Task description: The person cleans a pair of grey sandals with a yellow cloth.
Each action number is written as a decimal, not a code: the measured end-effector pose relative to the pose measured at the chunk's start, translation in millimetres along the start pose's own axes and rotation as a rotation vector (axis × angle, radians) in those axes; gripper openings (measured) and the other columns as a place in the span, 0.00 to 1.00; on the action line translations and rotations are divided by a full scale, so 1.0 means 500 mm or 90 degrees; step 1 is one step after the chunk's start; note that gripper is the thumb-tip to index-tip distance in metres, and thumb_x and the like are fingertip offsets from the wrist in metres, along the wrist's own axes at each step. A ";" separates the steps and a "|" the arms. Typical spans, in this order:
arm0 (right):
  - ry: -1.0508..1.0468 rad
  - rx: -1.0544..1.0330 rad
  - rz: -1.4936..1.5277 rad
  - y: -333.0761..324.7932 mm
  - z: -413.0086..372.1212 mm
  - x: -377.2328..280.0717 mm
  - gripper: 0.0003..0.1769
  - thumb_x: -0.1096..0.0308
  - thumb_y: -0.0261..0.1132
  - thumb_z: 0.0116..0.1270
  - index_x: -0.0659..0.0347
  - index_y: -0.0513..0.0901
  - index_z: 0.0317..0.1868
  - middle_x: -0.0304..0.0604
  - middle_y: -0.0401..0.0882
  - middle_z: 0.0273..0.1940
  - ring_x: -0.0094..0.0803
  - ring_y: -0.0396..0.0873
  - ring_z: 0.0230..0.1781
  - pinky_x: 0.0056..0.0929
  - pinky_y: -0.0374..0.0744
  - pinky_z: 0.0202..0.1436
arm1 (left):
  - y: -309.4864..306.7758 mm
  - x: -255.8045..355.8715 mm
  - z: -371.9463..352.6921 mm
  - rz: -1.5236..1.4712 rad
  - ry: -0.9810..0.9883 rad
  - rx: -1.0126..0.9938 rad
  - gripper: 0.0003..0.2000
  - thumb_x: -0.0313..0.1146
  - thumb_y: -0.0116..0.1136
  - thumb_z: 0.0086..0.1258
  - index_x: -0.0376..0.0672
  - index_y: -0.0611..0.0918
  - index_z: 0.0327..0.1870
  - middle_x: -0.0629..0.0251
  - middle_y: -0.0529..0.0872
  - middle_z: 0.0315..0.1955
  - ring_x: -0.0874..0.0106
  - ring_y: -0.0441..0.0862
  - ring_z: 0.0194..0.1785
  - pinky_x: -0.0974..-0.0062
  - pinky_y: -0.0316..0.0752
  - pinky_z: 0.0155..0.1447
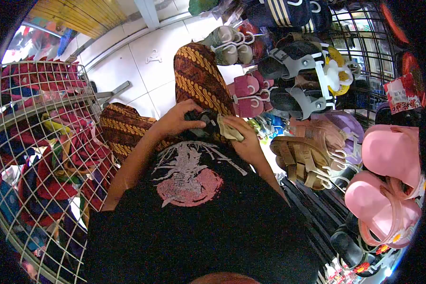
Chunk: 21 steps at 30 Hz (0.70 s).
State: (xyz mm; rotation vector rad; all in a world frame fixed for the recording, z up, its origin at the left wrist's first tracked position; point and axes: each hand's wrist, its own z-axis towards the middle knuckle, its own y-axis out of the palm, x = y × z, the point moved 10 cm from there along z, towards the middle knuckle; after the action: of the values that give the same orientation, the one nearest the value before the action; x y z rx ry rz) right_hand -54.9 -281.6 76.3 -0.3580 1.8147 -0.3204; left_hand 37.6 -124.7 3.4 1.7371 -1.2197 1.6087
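Pale cloth [230, 130] pinched in the right hand [246, 141], pressed to the dark shoe [202, 119] over the lap; left hand [176, 119] fingers wrapped round it. Wiping looks underway, finish unclear. Racked sandals [300, 154] hang alongside.

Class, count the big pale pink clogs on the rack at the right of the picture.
2. One pale pink clog hangs at the far right; the other clog is just below it. More may be hidden behind them.
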 end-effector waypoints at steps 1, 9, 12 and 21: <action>-0.038 -0.037 -0.036 0.009 -0.002 -0.006 0.31 0.85 0.59 0.55 0.59 0.81 0.61 0.47 0.79 0.62 0.44 0.74 0.66 0.36 0.70 0.70 | -0.001 0.001 -0.002 -0.005 0.003 0.001 0.24 0.47 0.71 0.64 0.37 0.80 0.50 0.55 0.78 0.45 0.59 0.77 0.54 0.65 0.71 0.60; 0.047 -0.022 0.124 -0.002 -0.009 0.036 0.32 0.82 0.62 0.54 0.55 0.82 0.62 0.46 0.79 0.62 0.44 0.71 0.68 0.39 0.66 0.74 | -0.010 0.005 -0.007 -0.009 -0.005 0.033 0.23 0.46 0.70 0.66 0.35 0.80 0.50 0.56 0.77 0.45 0.60 0.77 0.55 0.67 0.71 0.60; -0.006 -0.033 -0.041 0.012 -0.011 0.004 0.33 0.81 0.63 0.53 0.55 0.82 0.62 0.46 0.79 0.63 0.44 0.72 0.66 0.39 0.65 0.74 | -0.002 -0.008 -0.008 -0.034 0.004 0.048 0.22 0.46 0.69 0.68 0.35 0.80 0.50 0.57 0.76 0.45 0.62 0.76 0.55 0.68 0.70 0.61; 0.035 -0.034 -0.081 0.013 -0.024 0.026 0.33 0.83 0.62 0.54 0.57 0.81 0.63 0.49 0.82 0.58 0.45 0.76 0.62 0.39 0.70 0.69 | -0.038 -0.059 -0.022 -0.043 -0.030 0.249 0.23 0.48 0.66 0.70 0.33 0.79 0.47 0.57 0.73 0.47 0.64 0.73 0.53 0.70 0.68 0.59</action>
State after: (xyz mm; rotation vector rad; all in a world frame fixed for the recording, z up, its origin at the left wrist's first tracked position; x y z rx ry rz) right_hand -70.4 -280.3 65.3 -0.5082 1.8615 -0.3740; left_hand 50.1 -97.8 -18.3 2.0355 -0.8971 1.8683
